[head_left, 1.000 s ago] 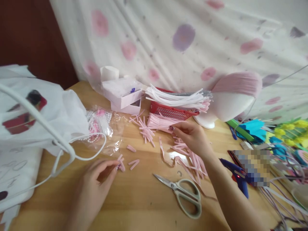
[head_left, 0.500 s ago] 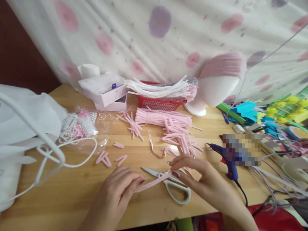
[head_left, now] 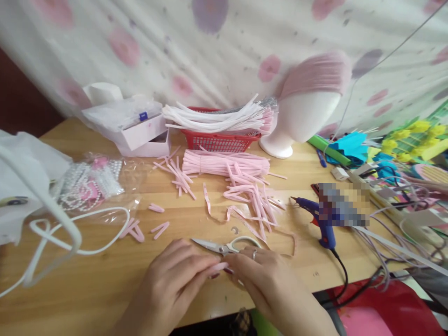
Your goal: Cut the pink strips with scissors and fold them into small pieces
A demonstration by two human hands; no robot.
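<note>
Between my two hands, close together near the table's front edge, is a short visible piece of pink pipe cleaner (head_left: 220, 266). My left hand (head_left: 182, 268) pinches its left end, and my right hand (head_left: 257, 273) closes on its right end. Scissors (head_left: 210, 245) lie just behind the hands, blades pointing left, one handle partly hidden by my right hand. Folded pink pieces (head_left: 160, 229) rest to the left. Farther back is a bundle of pink pipe cleaners (head_left: 224, 162), with loose bent ones (head_left: 257, 198) in front of it.
A blue glue gun (head_left: 327, 228) with its cord lies on the right. Behind the bundle stand a red basket (head_left: 220, 142) of white stems and a white foam head (head_left: 304, 114). Bagged beads (head_left: 93, 182) and a white looped cable (head_left: 101, 252) are on the left.
My right hand has moved left and closer to my left hand, so less of the pink pipe cleaner shows between them. The view has shifted, moving the table items left and up.
</note>
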